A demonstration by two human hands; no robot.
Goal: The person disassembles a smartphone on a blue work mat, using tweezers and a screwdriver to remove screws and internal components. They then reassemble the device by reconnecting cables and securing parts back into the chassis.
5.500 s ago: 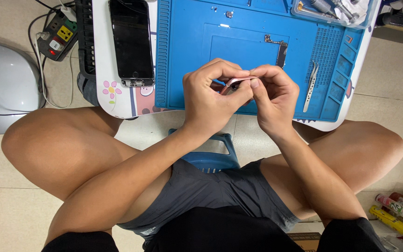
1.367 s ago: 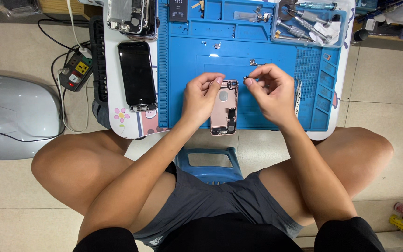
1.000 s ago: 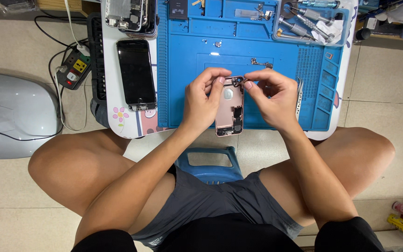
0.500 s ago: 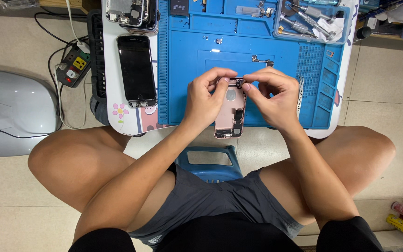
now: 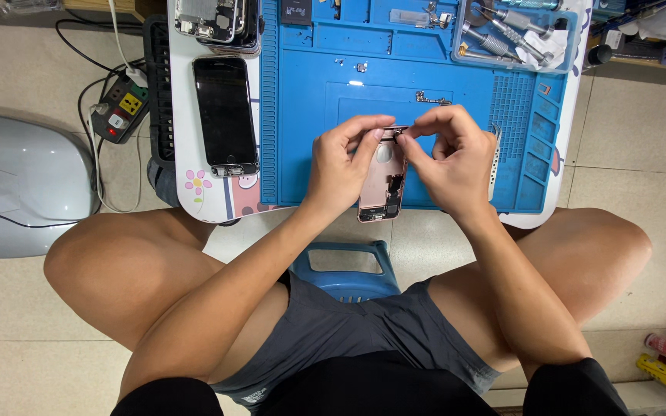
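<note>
The left hand (image 5: 342, 163) grips a pink metal phone shell (image 5: 383, 183) by its edge. The right hand (image 5: 450, 158) pinches the shell's top corner, over a ribbed blue mat (image 5: 310, 108).

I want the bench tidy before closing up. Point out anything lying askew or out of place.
Little stands out. One small metal bracket lies loose on the blue silicone work mat, outside the clear parts tray. Both hands, left hand and right hand, hold the pink opened phone housing. The black phone screen lies straight.

Beige tiled floor (image 5: 17, 339), evenly lit. Low white counter (image 5: 186, 154) with blue work mat (image 5: 310, 92). Blue plastic stool (image 5: 344, 273) beneath. Grey domed appliance (image 5: 17, 185) and power strip (image 5: 121, 115) at left.
</note>
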